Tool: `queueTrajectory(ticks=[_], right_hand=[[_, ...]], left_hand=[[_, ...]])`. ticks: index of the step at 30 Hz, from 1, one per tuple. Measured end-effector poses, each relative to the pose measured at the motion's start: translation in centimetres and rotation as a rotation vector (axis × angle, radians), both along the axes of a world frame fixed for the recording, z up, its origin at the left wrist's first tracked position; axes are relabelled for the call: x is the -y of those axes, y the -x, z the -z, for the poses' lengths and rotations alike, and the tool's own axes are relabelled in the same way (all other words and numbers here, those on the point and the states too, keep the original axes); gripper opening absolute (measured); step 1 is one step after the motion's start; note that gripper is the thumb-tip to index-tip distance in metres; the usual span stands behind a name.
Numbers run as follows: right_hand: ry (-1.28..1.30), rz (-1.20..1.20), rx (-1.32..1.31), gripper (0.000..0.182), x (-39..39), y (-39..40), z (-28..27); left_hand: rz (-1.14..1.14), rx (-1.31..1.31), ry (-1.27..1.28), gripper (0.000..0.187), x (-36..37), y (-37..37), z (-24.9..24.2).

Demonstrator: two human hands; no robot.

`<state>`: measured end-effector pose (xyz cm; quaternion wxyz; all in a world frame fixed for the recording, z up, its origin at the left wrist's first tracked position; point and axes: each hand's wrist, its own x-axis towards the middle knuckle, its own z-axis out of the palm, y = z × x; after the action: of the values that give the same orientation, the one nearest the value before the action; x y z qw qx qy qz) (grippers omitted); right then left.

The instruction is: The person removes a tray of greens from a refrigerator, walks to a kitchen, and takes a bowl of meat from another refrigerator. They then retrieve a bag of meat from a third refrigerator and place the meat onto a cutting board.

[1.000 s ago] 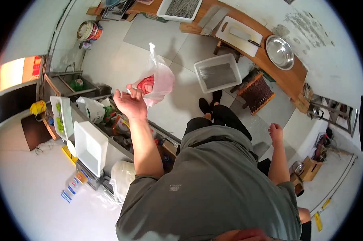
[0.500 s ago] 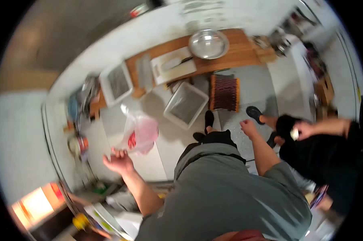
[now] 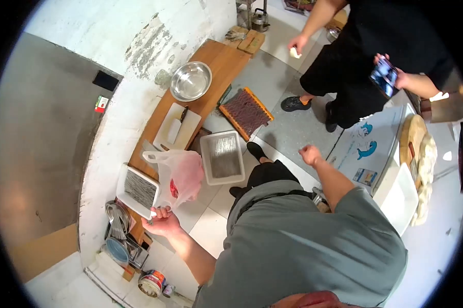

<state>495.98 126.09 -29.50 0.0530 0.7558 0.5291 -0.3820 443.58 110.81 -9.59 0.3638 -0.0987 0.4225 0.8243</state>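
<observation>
My left hand [image 3: 164,223] is on the left side with its fingers curled round the lower edge of a thin plastic bag [image 3: 188,172]. The bag is white and pinkish, with something red inside, and its loose handle loop stands out to the upper left. Beside the bag lies a white tray with dark thin strips [image 3: 141,190]. My right hand [image 3: 310,155] hangs in the air at the right, its fingers curled in with nothing visible in them. Below it is the grey tiled floor.
A wooden bench [image 3: 218,61] bears a metal bowl [image 3: 191,81] and a white board [image 3: 164,134] with a knife. On the floor are a white bin [image 3: 223,172] and a slatted orange-edged rack [image 3: 247,113]. A person in black [image 3: 390,41] stands at upper right, holding a phone [image 3: 384,77].
The view has turned, so the bench now runs diagonally and the other person appears higher up. The bag is still at my left hand; my right hand remains curled.
</observation>
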Motion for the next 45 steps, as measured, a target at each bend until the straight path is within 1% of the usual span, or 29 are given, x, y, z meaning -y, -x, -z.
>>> queueTrajectory(ticks=[1,2,4,6,7,8,10,12,13,16,19,22,23,26,28,30,32,33,34,35,36,37,38,39,40,42,43,45], right_hand=[[0.035,0.016,-0.006,0.039,2.3,0.0,0.6],[0.075,0.030,-0.011,0.039,4.7,0.4,0.4],[0.037,-0.050,0.006,0.038,9.8,1.6,-0.7],[0.165,-0.143,-0.001,0.038,13.4,2.2,-2.2],[0.177,-0.368,0.006,0.038,14.2,2.5,-3.6],[0.190,-0.322,-0.024,0.039,14.9,2.6,-3.9],[0.179,-0.182,0.020,0.039,15.2,2.6,-4.9],[0.098,-0.082,0.062,0.038,15.1,1.1,-3.2],[0.055,-0.030,0.079,0.037,14.8,0.3,-2.2],[-0.059,0.104,-0.054,0.034,12.5,-0.3,-1.3],[-0.216,0.233,-0.168,0.031,11.6,1.1,-0.5],[-0.126,0.072,-0.137,0.033,12.3,3.4,-3.0],[-0.094,-0.048,-0.057,0.037,12.4,4.2,-4.6],[0.046,-0.125,0.003,0.040,12.0,4.2,-6.0],[0.060,-0.193,0.017,0.040,11.1,1.9,-2.8],[0.089,-0.260,0.055,0.038,9.0,0.7,-1.0],[0.036,-0.689,0.138,0.036,5.7,0.1,2.5],[0.003,-0.899,0.171,0.035,3.9,0.1,3.3],[-0.007,-0.747,0.131,0.034,1.8,0.4,4.4],[-0.009,-0.587,0.090,0.034,0.1,1.9,4.9],[-0.036,-0.480,-0.021,0.035,-1.6,3.9,2.5],[-0.059,-0.394,-0.165,0.037,-3.4,4.6,2.3],[-0.121,-0.378,-0.182,0.038,-4.7,6.1,0.3],[-0.085,-0.384,-0.246,0.043,-6.3,7.1,-0.5],[-0.099,-0.367,-0.281,0.041,-6.9,7.7,-0.9],[-0.131,-0.343,-0.347,0.037,-8.3,8.6,-1.6],[-0.131,-0.433,-0.313,0.038,-9.0,8.5,-2.3],[-0.037,-0.537,-0.189,0.038,-9.5,6.9,-0.6]], left_hand=[[-0.076,0.017,0.114,0.045,-0.4,0.1,-0.4],[-0.041,-0.002,0.104,0.044,-0.5,0.5,-1.0],[0.033,0.034,0.039,0.043,0.1,2.2,0.1],[0.068,0.048,0.042,0.042,0.4,2.5,0.5],[0.084,0.054,0.036,0.041,0.3,2.6,0.6],[0.075,0.049,0.055,0.041,0.2,2.9,0.8],[0.054,0.033,0.102,0.041,0.7,3.2,0.8],[0.047,0.040,0.127,0.041,1.7,3.7,1.0],[0.044,0.040,0.138,0.040,2.1,4.0,1.1],[0.056,0.013,0.166,0.042,3.8,4.8,1.8],[0.008,0.029,0.209,0.042,4.8,5.1,2.5],[0.004,0.060,0.217,0.044,6.0,5.3,3.6],[0.003,0.071,0.221,0.045,6.4,5.2,3.8],[-0.063,0.109,0.198,0.043,7.4,4.8,4.0],[-0.112,0.079,0.191,0.042,8.1,4.5,3.5],[-0.166,0.033,0.187,0.042,8.2,3.7,2.3],[-0.251,0.025,0.206,0.043,8.2,3.8,1.5],[-0.232,-0.013,0.160,0.043,8.6,3.5,1.1],[-0.206,-0.054,0.112,0.044,8.6,3.0,0.7],[-0.233,-0.074,0.133,0.044,8.1,2.2,0.0],[-0.259,-0.097,0.161,0.044,7.8,1.4,-1.0],[-0.289,-0.116,0.179,0.044,7.3,0.3,-1.7],[-0.298,-0.136,0.166,0.044,6.8,0.0,-1.9],[-0.311,-0.154,0.158,0.045,6.9,0.2,-2.3],[-0.328,-0.172,0.155,0.045,7.3,0.0,-2.6],[-0.432,-0.197,0.197,0.043,6.7,-1.5,-4.0],[-0.433,-0.194,0.177,0.043,7.0,-1.7,-4.0],[-0.448,-0.198,0.169,0.043,8.1,-2.6,-4.0]])
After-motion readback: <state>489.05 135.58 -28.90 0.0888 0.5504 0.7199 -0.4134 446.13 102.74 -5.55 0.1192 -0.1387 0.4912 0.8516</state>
